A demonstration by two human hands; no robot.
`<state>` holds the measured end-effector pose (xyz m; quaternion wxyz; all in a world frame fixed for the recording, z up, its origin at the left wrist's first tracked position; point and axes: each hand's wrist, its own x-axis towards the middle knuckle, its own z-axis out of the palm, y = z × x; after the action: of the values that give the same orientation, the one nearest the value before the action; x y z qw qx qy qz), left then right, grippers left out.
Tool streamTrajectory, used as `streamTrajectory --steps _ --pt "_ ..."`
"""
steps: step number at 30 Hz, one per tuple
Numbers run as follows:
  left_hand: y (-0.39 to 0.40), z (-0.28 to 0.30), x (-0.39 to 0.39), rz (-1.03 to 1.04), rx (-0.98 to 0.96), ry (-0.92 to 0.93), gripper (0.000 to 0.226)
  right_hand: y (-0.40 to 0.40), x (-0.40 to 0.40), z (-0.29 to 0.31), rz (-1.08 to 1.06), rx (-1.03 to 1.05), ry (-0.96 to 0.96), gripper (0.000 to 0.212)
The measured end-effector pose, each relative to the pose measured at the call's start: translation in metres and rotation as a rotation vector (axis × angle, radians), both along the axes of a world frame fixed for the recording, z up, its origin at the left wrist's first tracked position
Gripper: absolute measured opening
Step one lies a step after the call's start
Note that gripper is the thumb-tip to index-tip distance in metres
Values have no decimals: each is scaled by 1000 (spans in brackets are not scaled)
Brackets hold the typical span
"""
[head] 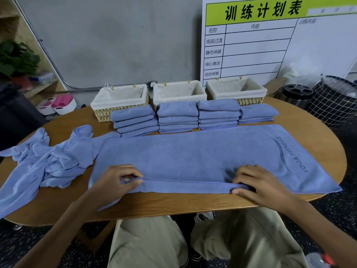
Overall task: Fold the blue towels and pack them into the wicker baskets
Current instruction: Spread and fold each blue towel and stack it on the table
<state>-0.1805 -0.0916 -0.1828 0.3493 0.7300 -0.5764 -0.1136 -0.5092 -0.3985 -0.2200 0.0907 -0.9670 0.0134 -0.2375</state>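
Here the left hand (117, 177) and right hand (257, 183) are each pinching the near hem of the blue towel (193, 157) — it is lying spread on the table (173, 205), before three wicker baskets (178, 92).

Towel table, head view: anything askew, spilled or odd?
Mostly tidy. The leftmost folded stack leans, its towels stepped sideways; the other stacks sit square. The unfolded pile droops over the table edge at left. All three baskets look empty. Both hands, left hand and right hand, pinch the flat towel.

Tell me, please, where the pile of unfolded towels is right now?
The unfolded pile lies on the table's left side, beside the spread towel.
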Motion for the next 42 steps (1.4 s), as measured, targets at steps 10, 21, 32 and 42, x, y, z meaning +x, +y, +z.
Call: streamTrajectory --steps 10,21,32,42 --pt "44 -1 41 183 35 -128 28 -34 -29 16 -211 97 -46 43" --pt "48 22 59 343 44 -183 15 -73 -45 40 -507 92 -183 56" --pt "68 39 64 215 156 -40 14 -85 -61 41 -497 161 -109 54" --pt "66 40 60 259 126 63 58 -93 -63 33 -554 133 -54 59"
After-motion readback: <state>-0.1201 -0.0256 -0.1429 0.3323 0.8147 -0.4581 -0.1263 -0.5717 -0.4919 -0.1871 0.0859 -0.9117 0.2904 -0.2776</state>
